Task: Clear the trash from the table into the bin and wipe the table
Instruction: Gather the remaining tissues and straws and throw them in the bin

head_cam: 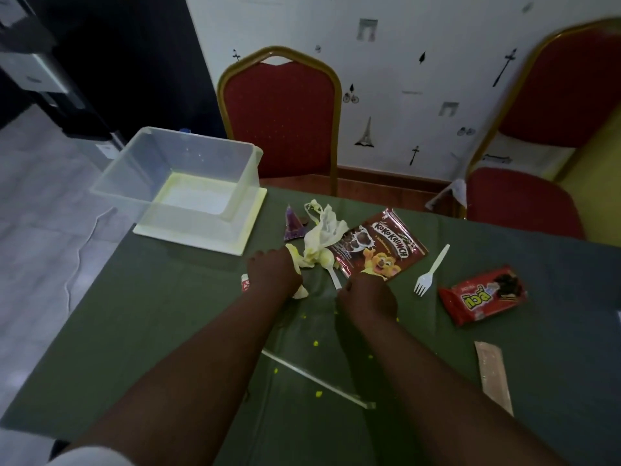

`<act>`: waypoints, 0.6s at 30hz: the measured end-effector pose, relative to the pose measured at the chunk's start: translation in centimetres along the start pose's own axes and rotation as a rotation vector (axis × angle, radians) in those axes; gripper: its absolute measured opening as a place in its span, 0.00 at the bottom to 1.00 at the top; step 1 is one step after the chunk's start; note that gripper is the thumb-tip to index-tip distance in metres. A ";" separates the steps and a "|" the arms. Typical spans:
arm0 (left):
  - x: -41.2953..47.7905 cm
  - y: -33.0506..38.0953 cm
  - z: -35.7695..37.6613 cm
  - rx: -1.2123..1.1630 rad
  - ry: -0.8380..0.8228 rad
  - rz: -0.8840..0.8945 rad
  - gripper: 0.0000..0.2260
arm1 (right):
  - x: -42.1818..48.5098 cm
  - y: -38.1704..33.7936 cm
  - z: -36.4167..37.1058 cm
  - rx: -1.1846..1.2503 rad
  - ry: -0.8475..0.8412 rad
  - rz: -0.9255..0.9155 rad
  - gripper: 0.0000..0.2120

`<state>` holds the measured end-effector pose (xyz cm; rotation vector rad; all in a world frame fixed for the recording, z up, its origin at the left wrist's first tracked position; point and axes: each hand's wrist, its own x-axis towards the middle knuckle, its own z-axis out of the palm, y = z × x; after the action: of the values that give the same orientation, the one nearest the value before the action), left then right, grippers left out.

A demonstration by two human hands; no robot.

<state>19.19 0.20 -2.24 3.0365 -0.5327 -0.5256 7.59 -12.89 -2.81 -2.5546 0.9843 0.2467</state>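
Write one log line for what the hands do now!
left hand: on crumpled yellow-white wrapper | right hand: at brown cereal pouch | clear plastic bin: empty

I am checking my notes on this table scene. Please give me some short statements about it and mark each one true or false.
1. The clear bin holds no trash yet. True.
2. The white fork lies inside the bin. False: it lies on the green table, between the Koko Krunch bag and the red wrapper.
3. Both hands are over the table near the pile of trash. True: the left hand is by the crumpled tissue, and the right hand is at the bag's near edge.
4. The table is already wiped clean. False: yellow crumbs are still on it.
5. The chairs have blue cushions. False: they are red.
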 end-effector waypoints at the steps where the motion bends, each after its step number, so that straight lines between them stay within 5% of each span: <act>1: 0.0 0.0 0.3 0.007 0.012 0.009 0.20 | 0.3 -0.1 0.4 -0.032 -0.007 -0.001 0.13; 8: -0.1 -1.1 0.2 -0.280 0.246 0.031 0.11 | 0.6 0.0 1.3 -0.073 -0.015 0.022 0.12; 18: -4.1 -6.2 -2.9 -0.560 0.372 -0.092 0.08 | -4.0 -1.5 0.3 0.228 0.026 -0.091 0.06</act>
<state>18.57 7.26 1.40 2.5304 -0.1846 -0.0758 5.67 -9.33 -1.42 -2.3910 0.8505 0.0707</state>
